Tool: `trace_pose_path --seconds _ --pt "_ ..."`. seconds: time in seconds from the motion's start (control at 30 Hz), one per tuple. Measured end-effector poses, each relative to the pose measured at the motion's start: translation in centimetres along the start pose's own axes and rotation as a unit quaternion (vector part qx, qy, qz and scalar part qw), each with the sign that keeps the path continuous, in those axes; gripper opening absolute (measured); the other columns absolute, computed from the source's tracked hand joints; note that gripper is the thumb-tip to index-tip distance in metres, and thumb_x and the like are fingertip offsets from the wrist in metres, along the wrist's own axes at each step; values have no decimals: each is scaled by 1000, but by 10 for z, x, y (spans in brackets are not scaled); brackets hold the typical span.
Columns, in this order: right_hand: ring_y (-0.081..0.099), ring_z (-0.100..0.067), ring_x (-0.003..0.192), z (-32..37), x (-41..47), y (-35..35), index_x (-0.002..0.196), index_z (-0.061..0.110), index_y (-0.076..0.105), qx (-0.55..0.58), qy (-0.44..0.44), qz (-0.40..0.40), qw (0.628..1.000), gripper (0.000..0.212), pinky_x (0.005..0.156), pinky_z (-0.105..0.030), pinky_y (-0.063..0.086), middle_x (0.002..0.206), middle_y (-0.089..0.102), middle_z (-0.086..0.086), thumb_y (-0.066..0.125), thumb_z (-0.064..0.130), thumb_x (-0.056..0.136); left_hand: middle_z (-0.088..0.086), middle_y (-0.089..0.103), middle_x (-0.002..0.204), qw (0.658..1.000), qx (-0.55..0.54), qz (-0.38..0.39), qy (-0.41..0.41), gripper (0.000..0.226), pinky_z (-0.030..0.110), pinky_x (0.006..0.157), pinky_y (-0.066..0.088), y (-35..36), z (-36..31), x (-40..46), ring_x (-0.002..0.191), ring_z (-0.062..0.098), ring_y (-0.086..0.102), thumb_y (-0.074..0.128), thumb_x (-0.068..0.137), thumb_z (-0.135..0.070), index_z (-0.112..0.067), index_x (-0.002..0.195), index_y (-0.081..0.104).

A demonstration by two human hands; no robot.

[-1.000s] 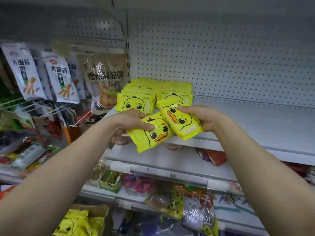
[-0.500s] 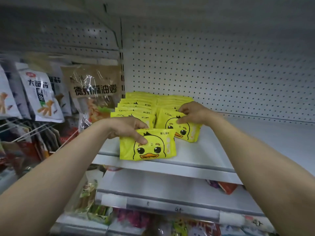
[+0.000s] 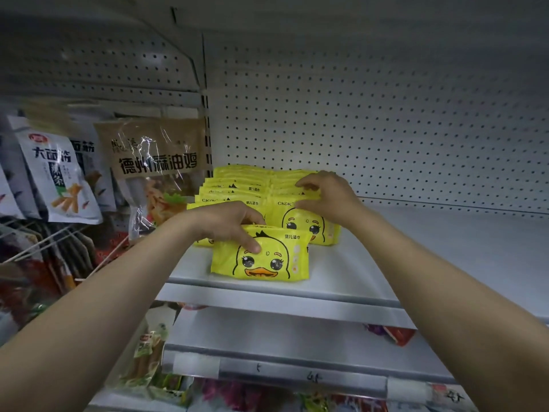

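Pegboard (image 3: 356,114) backs the white shelf (image 3: 416,263) I'm stocking. My left hand (image 3: 225,221) pinches the top of a duck packet (image 3: 267,260), standing it face-out at the shelf's front, seven o'clock of the right row (image 3: 309,226). My right hand (image 3: 326,194), at one o'clock, clamps that row, probably steadying it.

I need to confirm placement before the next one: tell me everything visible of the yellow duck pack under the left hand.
The yellow duck pack is a glossy soft plastic pouch printed with a cartoon duck face, orange beak, black crest and small dark lettering at top right. It stands upright, face forward, on the shelf near its front edge. The left hand pinches its top edge, thumb on the face. The right hand grips a second pack behind.
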State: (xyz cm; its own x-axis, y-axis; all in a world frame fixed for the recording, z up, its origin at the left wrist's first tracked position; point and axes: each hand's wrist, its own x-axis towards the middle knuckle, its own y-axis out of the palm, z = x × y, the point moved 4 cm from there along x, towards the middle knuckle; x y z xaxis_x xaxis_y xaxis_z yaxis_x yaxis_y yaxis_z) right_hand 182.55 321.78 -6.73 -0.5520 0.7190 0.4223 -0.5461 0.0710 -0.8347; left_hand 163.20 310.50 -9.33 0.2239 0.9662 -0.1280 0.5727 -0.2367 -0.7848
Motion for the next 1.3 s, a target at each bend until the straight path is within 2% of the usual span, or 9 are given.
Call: trace_pose_path --seconds 0.07,0.13,0.27,0.37,0.47,0.67,0.9,1.1,1.3 --pt "62 -4 98 16 -13 -7 110 28 70 97 8 18 995 39 83 -18 47 99 68 10 82 43 75 -12 59 81 999 34 -15 11 27 29 73 40 0 -7 6 82 10 55 85 70 -34 -32 88 65" --pt "63 2 94 32 -27 -4 109 30 71 122 23 128 984 42 80 -16 49 95 71 14 82 48 73 -8 55 77 996 72 -40 20 32 30 69 37 1 -18 12 77 14 52 85 70 -33 -25 92 64" --pt "57 -12 89 40 -40 11 113 25 68 -35 -6 204 978 48 70 -27 43 93 64 9 83 45 72 -11 60 76 989 79 -119 28 31 26 62 38 4 -31 19 75 10 54 86 68 -29 -26 88 63" --pt "55 -17 95 30 -40 8 115 21 67 -48 9 164 985 45 70 -27 38 96 60 7 82 37 75 -8 64 96 969 71 -236 33 35 29 77 45 2 -22 19 100 16 56 85 69 -31 -28 96 63" --pt "58 -19 97 14 -39 2 116 20 66 -41 42 151 987 45 71 -27 42 100 62 4 82 33 77 -1 56 127 934 182 -307 -12 59 37 95 40 4 -2 10 123 24 39 79 72 -45 -29 124 57" --pt "57 -21 106 -3 -33 -1 131 19 58 -52 85 135 986 61 84 -28 48 122 62 -3 82 32 76 7 23 158 922 230 -305 -66 84 44 114 25 24 28 4 145 26 14 74 76 -50 -39 148 32" --pt "54 -20 119 -11 -31 2 130 22 55 -58 121 108 985 63 96 -34 48 132 57 -1 83 30 74 5 22 159 928 198 -315 -31 82 45 115 22 25 37 7 146 25 12 74 77 -49 -39 147 34" --pt "45 -20 119 -6 -33 3 125 26 55 -140 125 57 981 66 89 -36 47 118 48 1 85 38 67 4 23 159 928 196 -318 -10 83 45 115 21 26 40 9 146 26 11 75 76 -48 -38 148 33" --pt "40 -25 125 8 -38 6 132 23 51 -203 120 44 971 67 88 -37 45 126 48 -4 80 32 73 4 20 159 933 197 -300 -35 84 46 115 20 26 32 5 147 25 7 74 77 -47 -37 148 31"
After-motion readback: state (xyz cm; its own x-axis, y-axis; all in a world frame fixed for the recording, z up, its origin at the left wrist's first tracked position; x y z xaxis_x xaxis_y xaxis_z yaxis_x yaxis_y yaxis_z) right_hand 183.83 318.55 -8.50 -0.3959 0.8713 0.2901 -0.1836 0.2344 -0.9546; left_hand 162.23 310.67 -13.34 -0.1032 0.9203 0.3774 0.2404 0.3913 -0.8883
